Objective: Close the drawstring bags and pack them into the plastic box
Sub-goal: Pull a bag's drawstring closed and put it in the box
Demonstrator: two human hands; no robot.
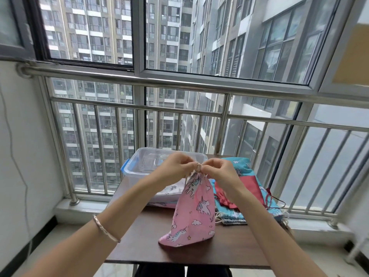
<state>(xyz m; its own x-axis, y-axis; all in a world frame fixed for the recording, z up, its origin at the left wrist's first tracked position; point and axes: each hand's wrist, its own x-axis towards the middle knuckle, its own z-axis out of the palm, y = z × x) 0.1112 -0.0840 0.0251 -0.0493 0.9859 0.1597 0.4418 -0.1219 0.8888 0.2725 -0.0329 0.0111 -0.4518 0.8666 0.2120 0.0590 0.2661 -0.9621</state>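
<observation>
The pink bag [193, 212] stands in the middle of the worktop [139, 236]. Its bottom rests on the wood and its gathered neck is lifted up between the two hands. The left grip [177, 166] and the right grip [219, 170] meet at that neck, fingertips nearly touching. Each pinches the cord [196, 166] with curled fingers, the left from the left side and the right from the right. The mouth of the bag is drawn tight just below the fingers. The cloth hangs down from there and spreads out wide at the base.

A bracelet [105, 229] sits on the left wrist.

To the right of the pink bag, just beside it, lies a pile of blue bags [239, 168] with a red bag [249, 188] on top. Their pale and dark red cords trail off toward the near right edge of the worktop.

Behind the hands, at the far left of the worktop, sits the clear box [131, 174] with a blue latch [124, 168] on its left end. The left forearm and the pink bag cover part of its front wall. Inside, low down, lies a pale printed bag [171, 189], with a strip of pink cloth showing under it.

Beyond the worktop stand a steel railing [179, 82] and a window.
</observation>
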